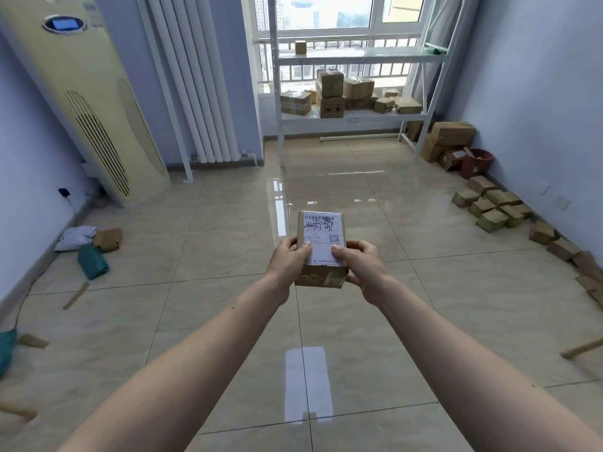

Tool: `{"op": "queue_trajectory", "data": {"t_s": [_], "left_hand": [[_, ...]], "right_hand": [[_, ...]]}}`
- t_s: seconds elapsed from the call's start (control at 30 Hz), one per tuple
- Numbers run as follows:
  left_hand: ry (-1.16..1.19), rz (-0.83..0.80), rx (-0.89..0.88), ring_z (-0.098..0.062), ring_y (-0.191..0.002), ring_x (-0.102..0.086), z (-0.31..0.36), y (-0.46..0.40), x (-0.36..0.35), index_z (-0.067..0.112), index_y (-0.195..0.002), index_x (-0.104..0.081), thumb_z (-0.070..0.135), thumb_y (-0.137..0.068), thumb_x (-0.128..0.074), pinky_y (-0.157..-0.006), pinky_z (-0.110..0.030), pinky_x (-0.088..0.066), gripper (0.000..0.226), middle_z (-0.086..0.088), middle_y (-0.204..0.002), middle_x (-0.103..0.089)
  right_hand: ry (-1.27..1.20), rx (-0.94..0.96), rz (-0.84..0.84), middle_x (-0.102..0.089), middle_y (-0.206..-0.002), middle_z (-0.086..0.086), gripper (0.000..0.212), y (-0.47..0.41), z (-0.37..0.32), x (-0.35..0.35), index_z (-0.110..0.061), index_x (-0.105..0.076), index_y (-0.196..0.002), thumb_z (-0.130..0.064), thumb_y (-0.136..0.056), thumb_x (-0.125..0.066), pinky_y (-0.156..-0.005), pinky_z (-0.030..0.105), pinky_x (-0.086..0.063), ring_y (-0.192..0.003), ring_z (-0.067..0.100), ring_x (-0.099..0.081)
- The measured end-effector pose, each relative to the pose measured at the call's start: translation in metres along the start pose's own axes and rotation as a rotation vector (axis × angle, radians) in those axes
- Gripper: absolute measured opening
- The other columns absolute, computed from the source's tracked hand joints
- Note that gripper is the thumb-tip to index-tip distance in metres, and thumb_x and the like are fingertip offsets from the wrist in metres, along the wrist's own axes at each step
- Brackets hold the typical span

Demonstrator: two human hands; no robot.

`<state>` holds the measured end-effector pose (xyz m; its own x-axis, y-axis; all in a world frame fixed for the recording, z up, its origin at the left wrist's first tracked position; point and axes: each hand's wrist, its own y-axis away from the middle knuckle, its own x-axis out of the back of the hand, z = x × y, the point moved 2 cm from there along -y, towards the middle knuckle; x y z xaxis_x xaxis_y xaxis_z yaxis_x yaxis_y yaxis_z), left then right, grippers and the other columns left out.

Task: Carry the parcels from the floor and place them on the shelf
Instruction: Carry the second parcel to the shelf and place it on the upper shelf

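Holding a labelled parcel over a glossy tiled floor

Gleaming beige tiles make up the floor (228,243), which fills most of the frame and mirrors the window light in bright streaks down the middle. Pale blue walls close the room on both sides. At the upper left a cream standing air conditioner (81,93) appears to lean in the wide lens, with white radiator pipes (192,76) just to its right. At the top centre a white metal shelf (352,117) stands before the window (329,13); its lower board carries a cluster of brown shelf boxes (329,93), and one small carton (300,47) sits alone on the board above. Along the right wall a row of floor parcels (489,207) runs toward the lower right, with larger cartons and a dark red bucket (476,163) behind them near the shelf's leg. At the left edge lie a white bag (76,238), a green bag (92,262) and a small brown box (109,239).

Both bare forearms reach from the bottom corners toward the centre. The left hand (287,262) and the right hand (360,262) clasp the parcel (321,249) from opposite sides, thumbs pressed on its white shipping label, fingers wrapped below. It is held in mid-air at frame centre, above the tiles and well apart from the shelf.
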<state>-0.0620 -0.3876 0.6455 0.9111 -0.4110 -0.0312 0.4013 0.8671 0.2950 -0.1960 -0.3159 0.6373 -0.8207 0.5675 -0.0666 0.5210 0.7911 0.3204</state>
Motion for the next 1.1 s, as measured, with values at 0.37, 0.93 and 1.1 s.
{"op": "queue_trajectory", "data": {"t_s": [0.37,0.93,1.1], "left_hand": [[-0.019,-0.045,0.025,-0.021,-0.095,-0.068,0.036,-0.161,-0.008,0.01,-0.133,-0.05,0.019,-0.098,-0.053,-0.08,-0.032,-0.057,0.036,-0.009,-0.123,-0.068],[0.026,0.044,0.005,-0.022,-0.095,-0.068,0.13,-0.446,-0.007,0.007,-0.127,-0.055,0.015,-0.097,-0.055,-0.085,-0.034,-0.056,0.031,-0.007,-0.114,-0.068],[0.016,0.017,-0.014,-0.024,-0.099,-0.07,0.164,-0.545,0.01,0.009,-0.129,-0.055,0.017,-0.096,-0.057,-0.086,-0.036,-0.057,0.034,-0.008,-0.118,-0.07]], "right_hand": [[0.024,-0.001,0.026,-0.071,-0.105,0.011,0.039,-0.153,-0.045,-0.021,0.0,-0.055,-0.126,-0.012,-0.09,-0.067,-0.062,0.028,-0.058,-0.076,0.014,-0.069],[0.072,-0.003,-0.022,-0.07,-0.118,0.015,0.044,-0.443,-0.146,-0.076,-0.002,-0.053,-0.125,-0.014,-0.087,-0.071,-0.067,0.031,-0.057,-0.083,0.017,-0.069],[0.054,0.028,0.003,-0.069,-0.118,0.015,0.041,-0.53,-0.181,-0.108,-0.004,-0.053,-0.123,-0.013,-0.088,-0.07,-0.066,0.03,-0.056,-0.08,0.014,-0.068]]}}
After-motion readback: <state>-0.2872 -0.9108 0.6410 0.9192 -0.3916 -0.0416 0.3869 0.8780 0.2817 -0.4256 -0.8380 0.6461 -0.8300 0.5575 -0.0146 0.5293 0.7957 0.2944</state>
